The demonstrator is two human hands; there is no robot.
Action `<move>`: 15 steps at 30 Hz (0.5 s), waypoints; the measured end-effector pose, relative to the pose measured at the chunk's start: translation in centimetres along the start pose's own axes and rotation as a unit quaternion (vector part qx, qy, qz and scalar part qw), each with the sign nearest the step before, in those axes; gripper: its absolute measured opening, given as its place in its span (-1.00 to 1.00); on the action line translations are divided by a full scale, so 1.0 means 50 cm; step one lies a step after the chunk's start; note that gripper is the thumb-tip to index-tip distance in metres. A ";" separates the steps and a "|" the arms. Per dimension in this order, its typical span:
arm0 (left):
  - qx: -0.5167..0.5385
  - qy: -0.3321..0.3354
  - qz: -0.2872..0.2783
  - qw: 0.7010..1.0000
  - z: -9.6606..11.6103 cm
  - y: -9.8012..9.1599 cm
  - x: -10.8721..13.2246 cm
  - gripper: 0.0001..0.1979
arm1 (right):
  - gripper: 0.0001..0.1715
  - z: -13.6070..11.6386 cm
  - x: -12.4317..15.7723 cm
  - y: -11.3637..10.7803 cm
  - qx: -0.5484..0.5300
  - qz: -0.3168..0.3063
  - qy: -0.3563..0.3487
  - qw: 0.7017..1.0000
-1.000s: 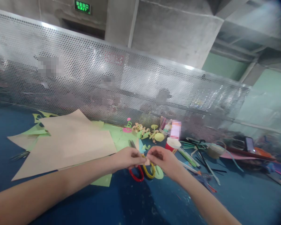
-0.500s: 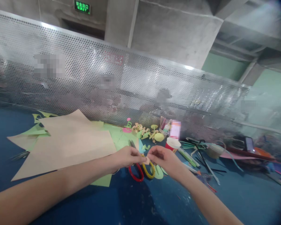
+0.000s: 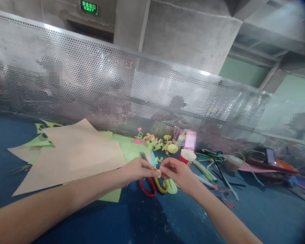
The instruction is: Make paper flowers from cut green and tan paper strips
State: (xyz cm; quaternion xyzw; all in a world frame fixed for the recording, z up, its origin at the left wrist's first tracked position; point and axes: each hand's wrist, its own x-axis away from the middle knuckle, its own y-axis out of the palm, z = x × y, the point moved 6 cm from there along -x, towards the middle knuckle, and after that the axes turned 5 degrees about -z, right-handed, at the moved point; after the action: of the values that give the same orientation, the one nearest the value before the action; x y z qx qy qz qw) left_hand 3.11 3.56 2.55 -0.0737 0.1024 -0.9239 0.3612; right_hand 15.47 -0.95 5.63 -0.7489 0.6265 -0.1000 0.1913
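Note:
Between my two hands is a small piece of pale peach paper [image 3: 158,173], partly hidden by the fingertips. My left hand [image 3: 141,168] pinches it from the left, and my right hand [image 3: 175,170] is closed at its right edge. Just below the hands lies a pair of scissors [image 3: 147,189] with one red and one yellow handle, its blades pointing away from me. A pale green paper oval [image 3: 171,187] rests beside the yellow handle.
Large peach paper sheets [image 3: 76,159] and green paper [image 3: 132,149] cover the left of the blue table [image 3: 112,223]. Behind the hands stand curled paper pieces [image 3: 155,144] and a red-and-white paper cup [image 3: 187,156]. Rods and strips [image 3: 218,169] lie right. A perforated metal screen [image 3: 152,91] rises behind.
The small peach paper has turned or curled between the fingertips and shows less of its face. Both hands stay almost in place.

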 end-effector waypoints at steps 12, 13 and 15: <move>0.094 0.008 -0.069 0.993 0.011 0.025 -0.006 -0.59 | -0.79 0.003 -0.001 -0.026 0.107 0.042 -0.027 0.993; 0.094 0.012 -0.072 0.993 0.012 0.025 -0.006 -0.60 | -0.80 0.001 0.001 -0.023 0.108 0.039 -0.028 0.993; 0.086 0.026 -0.078 0.993 0.013 0.025 -0.005 -0.62 | -0.80 -0.004 0.004 -0.018 0.102 0.031 -0.025 0.994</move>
State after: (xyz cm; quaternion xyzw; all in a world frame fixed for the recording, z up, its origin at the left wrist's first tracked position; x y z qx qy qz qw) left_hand 4.23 2.76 2.86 -0.0260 0.0264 -0.9563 0.2902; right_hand 16.24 -1.06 6.13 -0.7077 0.6313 -0.1384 0.2853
